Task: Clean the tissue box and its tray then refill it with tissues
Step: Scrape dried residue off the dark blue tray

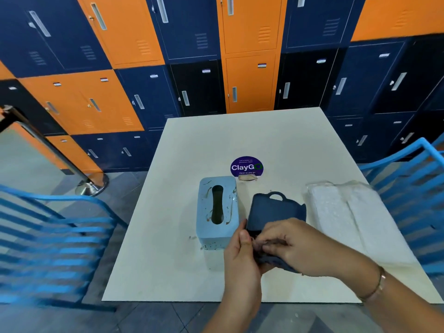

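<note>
Head view: a person stands at the near edge of the pale bench (192,145) and holds a dark blue cloth (276,212) over it in both hands.
Tissue box: the light blue tissue box (217,212) stands upright on the bench, left of the hands and nearer the near edge than the far one. Brown smears cross its top around the dark slot, and there are specks on its near end.
Tray: it cannot be told apart from the box here.
Left hand: the left hand (240,255) grips the cloth's lower end, fingers curled behind it and thumb pressed on the front.
Right hand: the right hand (295,246) pinches the same end, its fingers (271,247) bunching the fabric. The loop end of the cloth hangs free towards the far edge.
Tissue packs: two clear-wrapped tissue packs (336,212) lie towards the right edge, apart from the box.
Sticker: a round purple sticker (246,167) lies beyond the box.
Step in hand: the person seems to be gathering the cloth into a pad, with wiping not yet begun.
Doing it well: fold the cloth to a flat, firm face and steady the box with one hand. Wipe from the slot outward so the grime does not go inside.
Risk: the light box is likely to slide if it is not braced.
</note>
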{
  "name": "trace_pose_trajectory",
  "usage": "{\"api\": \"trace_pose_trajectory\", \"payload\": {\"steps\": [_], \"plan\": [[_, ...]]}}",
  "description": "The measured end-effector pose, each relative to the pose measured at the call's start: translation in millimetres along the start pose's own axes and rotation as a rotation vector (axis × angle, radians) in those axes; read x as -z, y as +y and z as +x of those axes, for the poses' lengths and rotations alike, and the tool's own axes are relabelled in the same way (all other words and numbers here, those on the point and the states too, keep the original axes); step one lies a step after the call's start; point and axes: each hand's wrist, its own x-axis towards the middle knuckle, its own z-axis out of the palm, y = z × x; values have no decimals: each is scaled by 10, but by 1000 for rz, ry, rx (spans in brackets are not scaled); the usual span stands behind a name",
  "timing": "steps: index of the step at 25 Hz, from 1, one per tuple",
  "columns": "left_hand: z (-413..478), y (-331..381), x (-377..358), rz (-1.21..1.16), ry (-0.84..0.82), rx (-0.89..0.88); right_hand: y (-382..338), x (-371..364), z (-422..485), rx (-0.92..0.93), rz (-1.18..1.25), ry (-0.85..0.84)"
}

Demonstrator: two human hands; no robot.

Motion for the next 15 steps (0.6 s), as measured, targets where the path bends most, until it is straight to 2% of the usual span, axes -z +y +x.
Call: {"api": "trace_pose_trajectory", "payload": {"steps": [2,5,12,13,15], "plan": [[-3,-25,-42,30,13,-12,-91,114,-91,-24,-103,-92],[30,-49,-45,117,73,-97,-118,201,-228,-140,-544,-169],[93,-113,-19,222,113,-195,101,310,-28,-345,-998,39],[87,-137,-44,227,117,-196,145,357,-6,-359,-984,41],[145,-223,-90,228,116,-177,303,468,-69,-346,-682,-48]]}}
